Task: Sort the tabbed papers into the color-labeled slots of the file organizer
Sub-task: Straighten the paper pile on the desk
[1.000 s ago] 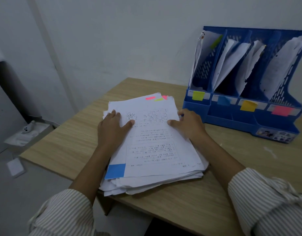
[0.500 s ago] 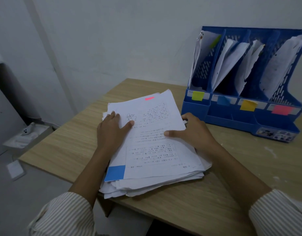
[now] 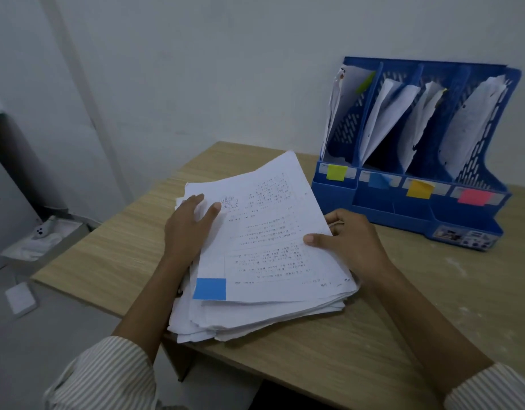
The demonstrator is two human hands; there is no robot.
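Observation:
A thick stack of white papers point(image 3: 255, 318) lies on the wooden table. Its top sheet point(image 3: 270, 232), printed and carrying a blue tab point(image 3: 210, 288) at the near left corner, is tilted up at its far edge. My right hand point(image 3: 350, 244) pinches that sheet's right edge, thumb on top. My left hand point(image 3: 190, 229) rests flat on the stack's left side. The blue file organizer point(image 3: 474, 232) stands at the back right with slots labelled green point(image 3: 337, 172), blue point(image 3: 379, 180), yellow point(image 3: 419, 189) and pink point(image 3: 474, 196), each holding papers.
The table point(image 3: 403, 306) ends close on the left and near sides. The organizer backs onto a white wall. On the floor at the left lie a low tray with a small white device point(image 3: 40, 232) and a white card point(image 3: 20, 297).
My right hand has slid under the top sheet's right edge and lifted it; its far end now hides the coloured tabs at the stack's back. My left hand has stayed in place.

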